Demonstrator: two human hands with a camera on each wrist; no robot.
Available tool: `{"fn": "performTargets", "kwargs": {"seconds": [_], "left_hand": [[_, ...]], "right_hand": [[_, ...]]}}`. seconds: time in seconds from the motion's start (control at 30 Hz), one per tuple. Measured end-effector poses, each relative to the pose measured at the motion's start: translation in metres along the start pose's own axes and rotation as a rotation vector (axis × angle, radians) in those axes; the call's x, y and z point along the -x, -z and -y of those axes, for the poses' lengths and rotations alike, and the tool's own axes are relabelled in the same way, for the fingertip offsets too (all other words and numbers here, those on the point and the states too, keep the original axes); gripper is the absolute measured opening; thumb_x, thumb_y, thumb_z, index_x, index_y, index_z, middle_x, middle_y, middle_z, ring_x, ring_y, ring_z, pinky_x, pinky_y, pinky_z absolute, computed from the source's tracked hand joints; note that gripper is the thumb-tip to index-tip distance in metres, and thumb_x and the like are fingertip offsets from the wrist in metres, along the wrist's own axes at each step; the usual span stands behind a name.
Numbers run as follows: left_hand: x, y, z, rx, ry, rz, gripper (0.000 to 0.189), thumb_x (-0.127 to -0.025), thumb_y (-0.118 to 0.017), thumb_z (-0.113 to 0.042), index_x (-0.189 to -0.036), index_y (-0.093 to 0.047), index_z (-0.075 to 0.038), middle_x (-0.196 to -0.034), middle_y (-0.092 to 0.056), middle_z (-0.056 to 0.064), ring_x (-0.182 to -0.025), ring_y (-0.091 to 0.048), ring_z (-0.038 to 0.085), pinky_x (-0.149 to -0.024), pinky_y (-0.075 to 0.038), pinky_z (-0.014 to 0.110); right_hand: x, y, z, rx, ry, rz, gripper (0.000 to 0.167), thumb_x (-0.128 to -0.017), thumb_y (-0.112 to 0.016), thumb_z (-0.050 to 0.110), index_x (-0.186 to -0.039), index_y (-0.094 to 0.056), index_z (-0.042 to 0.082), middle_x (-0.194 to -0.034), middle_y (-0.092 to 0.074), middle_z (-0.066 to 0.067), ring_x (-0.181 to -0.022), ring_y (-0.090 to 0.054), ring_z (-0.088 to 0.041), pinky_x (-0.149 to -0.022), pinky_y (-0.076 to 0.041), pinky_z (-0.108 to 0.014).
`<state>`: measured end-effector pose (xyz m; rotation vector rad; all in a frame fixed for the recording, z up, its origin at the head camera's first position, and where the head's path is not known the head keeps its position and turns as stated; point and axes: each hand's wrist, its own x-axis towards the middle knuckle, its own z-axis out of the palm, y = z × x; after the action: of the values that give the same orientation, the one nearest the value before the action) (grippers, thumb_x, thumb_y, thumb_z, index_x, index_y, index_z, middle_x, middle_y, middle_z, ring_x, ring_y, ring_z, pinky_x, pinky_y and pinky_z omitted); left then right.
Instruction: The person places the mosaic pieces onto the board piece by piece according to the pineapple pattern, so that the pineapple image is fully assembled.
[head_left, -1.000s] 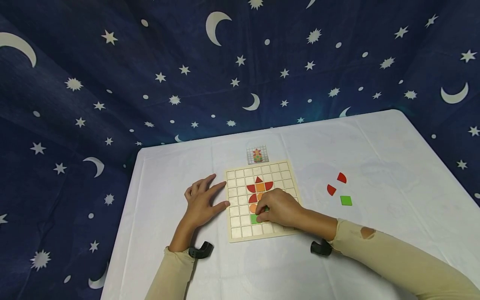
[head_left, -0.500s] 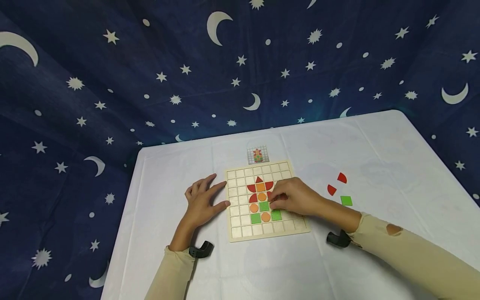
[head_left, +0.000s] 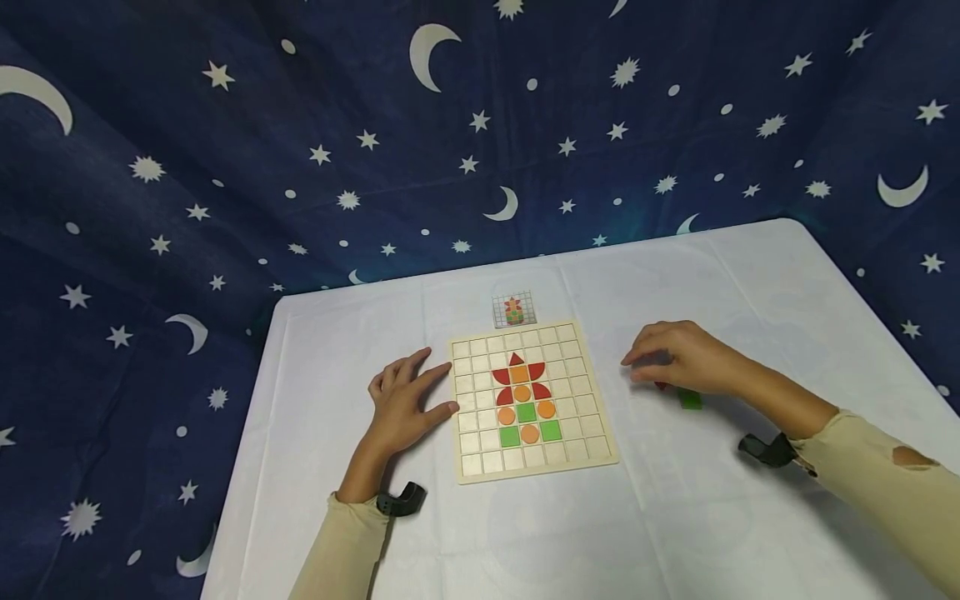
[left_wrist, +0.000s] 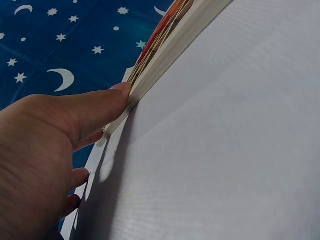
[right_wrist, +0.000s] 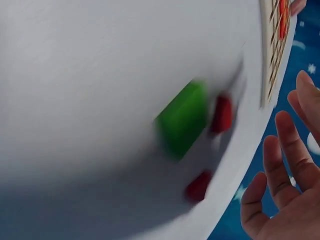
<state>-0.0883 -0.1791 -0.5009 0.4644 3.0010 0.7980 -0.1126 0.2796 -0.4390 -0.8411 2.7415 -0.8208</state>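
Observation:
A wooden grid board (head_left: 480, 462) lies on the table with red, orange and green pieces set in its cells. My left hand (head_left: 401, 412) rests at its left side, fingers spread; the thumb (left_wrist: 107, 105) touches the board's edge in the left wrist view. Over the loose pieces on the right hovers my right hand (head_left: 686, 358), fingers loosely bent, with nothing held. Below it a green square (head_left: 691, 399) is partly covered. In the right wrist view the blurred green square (right_wrist: 185, 120) lies with two red quarter-circle pieces (right_wrist: 222, 114), apart from the fingers.
A small pattern card (head_left: 513, 309) lies just behind the board, showing a similar coloured figure. The white-covered table (head_left: 360, 325) ends at the back against a dark blue curtain (head_left: 337, 108) with moons and stars.
My right hand has let go of an orange circle, now in the board's cell right of the middle green square, and moved right over the loose pieces. The left hand has stayed put.

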Motion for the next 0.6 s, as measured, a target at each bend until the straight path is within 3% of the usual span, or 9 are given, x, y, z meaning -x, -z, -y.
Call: {"fn": "performTargets", "kwargs": {"seconds": [0.17,0.37,0.6], "left_hand": [[0.001,0.001,0.0,-0.002,-0.004,-0.005,0.066,-0.085,-0.074,-0.056,-0.144,-0.06,-0.029,-0.164,-0.036,0.009,-0.144,-0.029,0.037,-0.108,-0.01,0.065],[0.001,0.0,0.002,0.003,-0.007,-0.011,0.065,-0.086,-0.074,-0.055,-0.143,-0.061,-0.029,-0.164,-0.036,0.008,-0.143,-0.029,0.037,-0.108,-0.009,0.065],[0.0,0.0,0.001,0.002,-0.012,-0.012,0.065,-0.085,-0.074,-0.055,-0.143,-0.061,-0.03,-0.164,-0.036,0.008,-0.143,-0.029,0.037,-0.108,-0.01,0.065]], "right_hand": [[0.018,0.007,-0.022,0.034,-0.033,-0.067,0.02,-0.081,-0.087,0.021,-0.1,-0.082,0.024,-0.093,-0.069,0.017,-0.08,-0.056,-0.001,-0.071,-0.051,-0.025],[0.03,0.009,-0.045,0.102,-0.09,-0.09,0.022,-0.076,-0.091,0.023,-0.096,-0.083,0.027,-0.088,-0.066,0.019,-0.079,-0.055,-0.004,-0.07,-0.048,-0.023],[0.044,0.009,-0.055,-0.034,0.0,-0.054,0.019,-0.072,-0.093,0.029,-0.083,-0.079,0.036,-0.079,-0.061,0.024,-0.072,-0.053,0.0,-0.065,-0.045,-0.019]]}}
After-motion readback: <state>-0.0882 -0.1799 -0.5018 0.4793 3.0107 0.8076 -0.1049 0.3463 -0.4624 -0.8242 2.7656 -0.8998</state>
